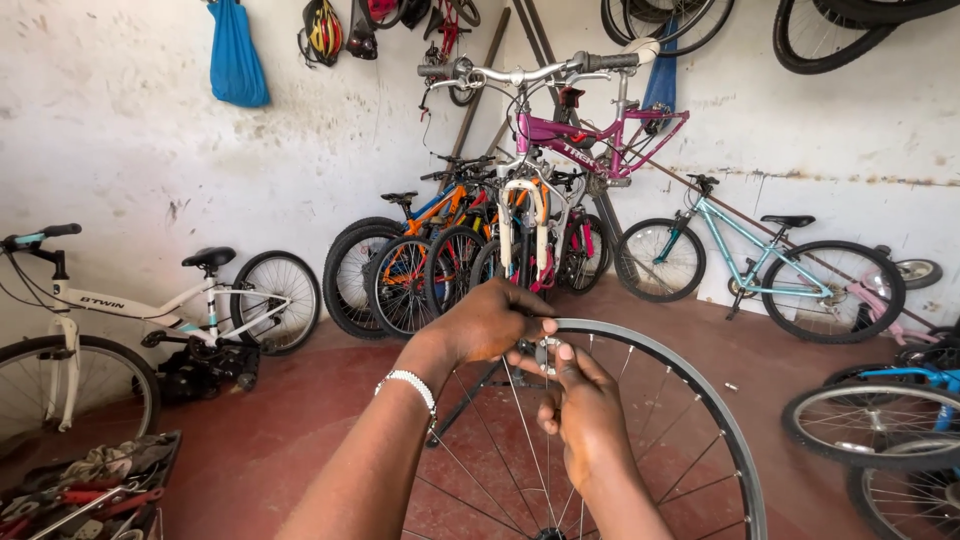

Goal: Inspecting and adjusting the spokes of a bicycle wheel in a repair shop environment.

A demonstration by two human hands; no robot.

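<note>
A bare bicycle wheel with a black rim and thin steel spokes (700,385) stands upright just in front of the person, its top at hand height and its hub at the bottom edge of the view, so the upper spokes sit within easy reach. Both hands meet at the top of it. The left hand (490,322), a white beaded bracelet (412,384) on its wrist, curls over the rim from above, seemingly to steady it. The right hand (585,405) comes up from below, finger and thumb pinched on something small and pale where a spoke meets the rim; I cannot make out what it is. So both hands are closed, one on the rim, one on that small part.

Behind the wheel a dark stand leg (470,395) slants down to the red floor (300,420). Further back a cluster of bicycles (450,260) leans against the white wall, with a pink frame (600,140) raised above them. A white bicycle (150,310) stands to the left, a light blue one (760,260) to the right. A tray of tools (90,490) lies low left, near at hand. Tyres (830,30), helmets (325,30) and a blue bag (237,55) hang on the wall, off the floor.
</note>
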